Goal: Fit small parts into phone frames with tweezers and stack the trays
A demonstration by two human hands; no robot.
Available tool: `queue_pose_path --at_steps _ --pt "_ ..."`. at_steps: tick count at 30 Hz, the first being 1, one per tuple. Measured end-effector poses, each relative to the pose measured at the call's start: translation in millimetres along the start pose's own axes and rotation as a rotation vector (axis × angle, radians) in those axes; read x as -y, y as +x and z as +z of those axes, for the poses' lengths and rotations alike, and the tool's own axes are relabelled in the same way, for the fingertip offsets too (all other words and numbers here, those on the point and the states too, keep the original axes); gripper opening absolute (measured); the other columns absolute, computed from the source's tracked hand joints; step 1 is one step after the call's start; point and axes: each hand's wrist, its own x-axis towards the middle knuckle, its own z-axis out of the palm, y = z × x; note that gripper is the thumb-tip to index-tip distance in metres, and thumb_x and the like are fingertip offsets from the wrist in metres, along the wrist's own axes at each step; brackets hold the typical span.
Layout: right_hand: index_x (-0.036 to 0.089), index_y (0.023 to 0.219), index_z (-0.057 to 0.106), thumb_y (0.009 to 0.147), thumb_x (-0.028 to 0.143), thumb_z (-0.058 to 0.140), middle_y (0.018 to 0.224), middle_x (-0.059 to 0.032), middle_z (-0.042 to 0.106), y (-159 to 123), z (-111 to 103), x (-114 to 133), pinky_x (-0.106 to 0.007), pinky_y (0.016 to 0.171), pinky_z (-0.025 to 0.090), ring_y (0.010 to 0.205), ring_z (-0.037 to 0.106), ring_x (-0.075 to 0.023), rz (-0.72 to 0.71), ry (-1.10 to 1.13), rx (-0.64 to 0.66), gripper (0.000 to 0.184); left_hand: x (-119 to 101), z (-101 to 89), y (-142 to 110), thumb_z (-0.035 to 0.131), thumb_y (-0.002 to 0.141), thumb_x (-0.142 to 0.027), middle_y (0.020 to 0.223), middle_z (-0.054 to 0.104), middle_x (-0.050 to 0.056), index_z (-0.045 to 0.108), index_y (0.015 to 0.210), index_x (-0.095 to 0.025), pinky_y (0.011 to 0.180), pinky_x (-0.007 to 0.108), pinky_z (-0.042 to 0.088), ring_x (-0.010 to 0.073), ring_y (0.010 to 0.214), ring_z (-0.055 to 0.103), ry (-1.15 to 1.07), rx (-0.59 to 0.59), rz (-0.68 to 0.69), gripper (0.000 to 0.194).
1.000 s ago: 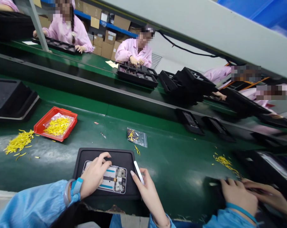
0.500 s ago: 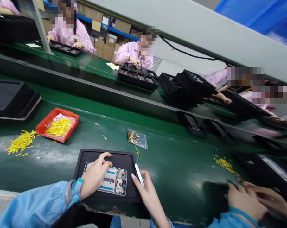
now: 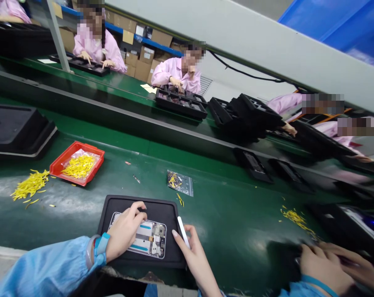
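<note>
Atop black tray (image 3: 157, 208), metal phone frame (image 3: 151, 239)

A phone (image 3: 143, 239) with its insides showing has a circuit board at one end and blue strips across its silver frame. It lies flat on a black tray (image 3: 162, 208), a slim white plastic stick (image 3: 183, 232) tilted just beside it.

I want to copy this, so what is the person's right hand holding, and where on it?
The right hand is holding a white plastic stick near its lower end, pinched between the fingers, with the upper end sticking out.
</note>
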Motion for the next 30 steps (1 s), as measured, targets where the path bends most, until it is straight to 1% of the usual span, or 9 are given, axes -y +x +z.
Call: queue_pose_path --at_steps 3,6,9,12,15,19,21,25,30 --pt "0.025 0.082 0.041 0.064 0.066 0.069 0.057 0.0046 0.053 -0.4 0.2 1.3 -0.024 0.046 0.039 0.051 0.052 -0.016 0.058 0.089 0.027 0.052 0.1 0.6 -0.4 0.034 0.075 0.002 0.108 0.054 0.008 0.055 0.091 -0.017 0.075 0.03 0.053 0.015 0.079 0.06 -0.016 0.005 -0.022 0.033" --pt "0.025 0.083 0.042 0.064 0.062 0.072 0.059 0.0051 0.055 0.2 -1.4 1.7 -0.023 0.049 0.043 0.054 0.055 -0.015 0.099 0.151 0.081 0.052 1.4 2.4 -0.9 0.033 0.073 0.004 0.116 0.051 0.009 0.055 0.095 -0.017 0.079 0.031 0.052 0.0157 0.087 0.06 -0.011 0.034 -0.041 0.038" --pt "0.025 0.084 0.042 0.067 0.059 0.073 0.063 0.0045 0.058 1.0 -3.6 1.7 -0.023 0.052 0.046 0.056 0.056 -0.0141 0.101 0.179 0.115 0.049 2.1 3.5 -1.2 0.032 0.071 0.006 0.121 0.048 0.011 0.054 0.099 -0.016 0.082 0.032 0.051 0.0171 0.092 0.059 0.01 0.078 -0.044 0.042" --pt "0.025 0.084 0.042 0.068 0.057 0.073 0.065 0.0044 0.059 1.4 -4.3 2.0 -0.024 0.053 0.047 0.056 0.056 -0.014 0.098 0.185 0.116 0.048 1.5 3.0 -1.3 0.032 0.07 0.006 0.116 0.051 0.01 0.055 0.098 -0.016 0.08 0.031 0.052 0.0166 0.088 0.059 0.018 0.096 -0.069 0.042" --pt "0.025 0.084 0.041 0.068 0.057 0.072 0.064 0.0049 0.06 1.9 -3.9 1.9 -0.024 0.052 0.047 0.056 0.057 -0.0145 0.099 0.187 0.116 0.048 1.4 2.3 -1.3 0.033 0.072 0.005 0.116 0.051 0.008 0.055 0.098 -0.018 0.081 0.03 0.051 0.0158 0.087 0.059 0.007 0.089 -0.08 0.041" --pt "0.026 0.084 0.04 0.067 0.059 0.073 0.068 0.0036 0.064 3.5 -3.8 -0.5 -0.025 0.054 0.049 0.059 0.059 -0.0156 0.102 0.194 0.126 0.05 2.8 2.4 -0.9 0.033 0.077 0.002 0.123 0.048 0.009 0.055 0.097 -0.018 0.082 0.03 0.052 0.015 0.088 0.059 -0.022 0.07 -0.072 0.036" --pt "0.025 0.085 0.039 0.067 0.06 0.072 0.07 0.0026 0.066 3.9 -4.0 -2.0 -0.026 0.054 0.049 0.058 0.059 -0.0155 0.108 0.195 0.14 0.051 3.1 2.2 -0.8 0.032 0.078 0.001 0.124 0.048 0.009 0.055 0.095 -0.018 0.081 0.03 0.052 0.0149 0.086 0.059 -0.029 0.069 -0.072 0.034" --pt "0.025 0.085 0.04 0.067 0.06 0.072 0.068 0.0026 0.065 1.9 -4.5 -1.8 -0.026 0.053 0.049 0.058 0.059 -0.0155 0.103 0.184 0.134 0.051 1.9 1.3 -0.9 0.033 0.076 0.001 0.116 0.051 0.008 0.055 0.094 -0.018 0.079 0.029 0.052 0.0144 0.081 0.059 -0.033 0.063 -0.066 0.035" --pt "0.025 0.086 0.04 0.067 0.059 0.073 0.071 0.002 0.067 -0.8 -5.3 2.0 -0.028 0.058 0.051 0.062 0.061 -0.0164 0.105 0.175 0.119 0.05 1.0 1.5 -1.1 0.031 0.076 0.002 0.108 0.052 0.008 0.054 0.092 -0.018 0.076 0.029 0.052 0.0147 0.078 0.059 -0.02 0.002 -0.022 0.034"
